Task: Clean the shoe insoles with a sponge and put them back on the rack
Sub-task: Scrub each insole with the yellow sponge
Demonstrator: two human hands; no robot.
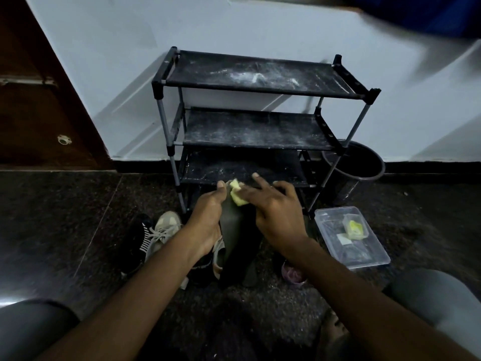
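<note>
Gripping dark, tapered insole (pixel 231 225) in curling left hand (pixel 208 217) fingers, pinching crumpled yellow foam sponge (pixel 238 199) onto its tip with right hand (pixel 276 212) fingers, dusty black fabric-shelved rack (pixel 260 87) standing just beyond fingertips

The left forearm (pixel 135 282) and right forearm (pixel 351 290) are bare up to the frame's edge. Grey cloth covers the left knee (pixel 33 327) and right knee (pixel 437 295). Nails on the left grip (pixel 208 214) and right grip (pixel 276 209) are short.
</note>
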